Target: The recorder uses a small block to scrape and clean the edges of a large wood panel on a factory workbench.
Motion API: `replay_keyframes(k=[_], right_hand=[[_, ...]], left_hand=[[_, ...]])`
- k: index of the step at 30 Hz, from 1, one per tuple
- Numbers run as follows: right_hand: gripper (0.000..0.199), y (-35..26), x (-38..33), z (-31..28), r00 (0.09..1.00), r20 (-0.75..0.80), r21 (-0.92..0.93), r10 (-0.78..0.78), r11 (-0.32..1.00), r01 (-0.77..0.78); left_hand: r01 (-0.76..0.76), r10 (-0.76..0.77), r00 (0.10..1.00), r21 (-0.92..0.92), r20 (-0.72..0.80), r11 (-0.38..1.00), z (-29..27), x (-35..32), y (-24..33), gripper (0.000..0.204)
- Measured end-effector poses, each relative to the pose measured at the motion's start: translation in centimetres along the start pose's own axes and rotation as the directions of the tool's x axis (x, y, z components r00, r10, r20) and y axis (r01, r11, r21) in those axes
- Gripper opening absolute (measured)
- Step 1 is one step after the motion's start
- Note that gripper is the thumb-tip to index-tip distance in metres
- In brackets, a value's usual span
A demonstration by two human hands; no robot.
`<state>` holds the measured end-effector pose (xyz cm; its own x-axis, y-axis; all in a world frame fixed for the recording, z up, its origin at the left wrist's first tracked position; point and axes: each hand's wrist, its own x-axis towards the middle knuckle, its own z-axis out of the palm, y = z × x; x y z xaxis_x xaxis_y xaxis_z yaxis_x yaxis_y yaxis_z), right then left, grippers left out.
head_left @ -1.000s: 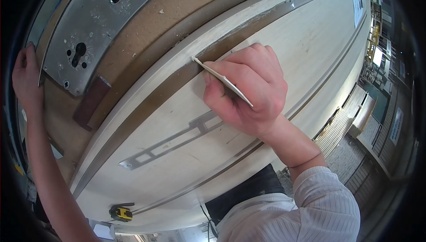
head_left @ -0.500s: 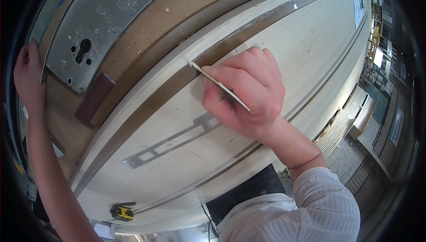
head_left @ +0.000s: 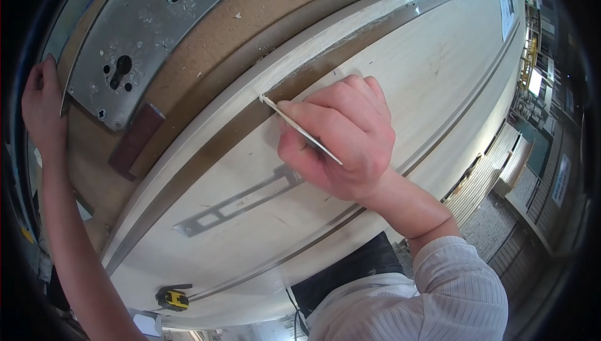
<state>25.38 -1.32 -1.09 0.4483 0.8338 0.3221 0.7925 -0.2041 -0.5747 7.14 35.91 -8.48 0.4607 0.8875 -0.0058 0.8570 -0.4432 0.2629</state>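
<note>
My right hand [head_left: 341,137] is closed around a thin flat scraper blade [head_left: 294,126], whose tip touches the dark groove [head_left: 238,131] running along a pale wooden door panel [head_left: 400,72]. Whitish filler smears the groove beyond the tip. A flat metal plate [head_left: 235,202] lies on the panel just below my hand. My left hand [head_left: 41,106] grips the far left edge of the door, beside a grey metal lock case [head_left: 147,31] with a keyhole.
A small brown block [head_left: 134,139] rests on the chipboard edge below the lock case. A yellow tape measure [head_left: 173,298] lies at the panel's lower end. Shelving and slatted racks [head_left: 501,166] stand at the right.
My right hand has slid the scraper a little along the groove, toward the upper right. My left hand has stayed on the door's edge.
</note>
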Motion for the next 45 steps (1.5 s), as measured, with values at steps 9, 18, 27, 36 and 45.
replay_keyframes(k=[9,18,27,36,45], right_hand=[[0.025,-0.2,-0.3,-0.4,0.996,-0.055,0.016,0.064,0.998,-0.064],[0.025,-0.3,0.0,-0.3,0.998,-0.027,-0.007,0.061,0.998,-0.061],[0.028,-0.1,0.0,-0.2,1.0,0.012,-0.008,0.004,1.0,-0.004],[0.029,-0.2,0.0,-0.1,0.998,0.052,0.045,-0.041,0.998,0.039],[0.021,0.3,-0.3,-3.1,0.998,0.02,0.317,0.066,0.946,-0.069]], left_hand=[[0.001,-0.001,1.0,0.001,-0.001,1.0,-0.4,0.1,0.1,0.047],[-0.002,0.002,1.0,-0.023,0.032,1.0,-0.5,0.0,0.2,0.046],[0.001,-0.002,1.0,0.012,0.013,1.0,-0.4,0.1,0.0,0.046],[-0.019,0.02,0.999,0.019,-0.046,1.0,0.1,-0.1,-0.2,0.045],[0.031,-0.03,1.0,-0.019,0.004,0.999,-0.7,-0.2,0.5,0.042]])
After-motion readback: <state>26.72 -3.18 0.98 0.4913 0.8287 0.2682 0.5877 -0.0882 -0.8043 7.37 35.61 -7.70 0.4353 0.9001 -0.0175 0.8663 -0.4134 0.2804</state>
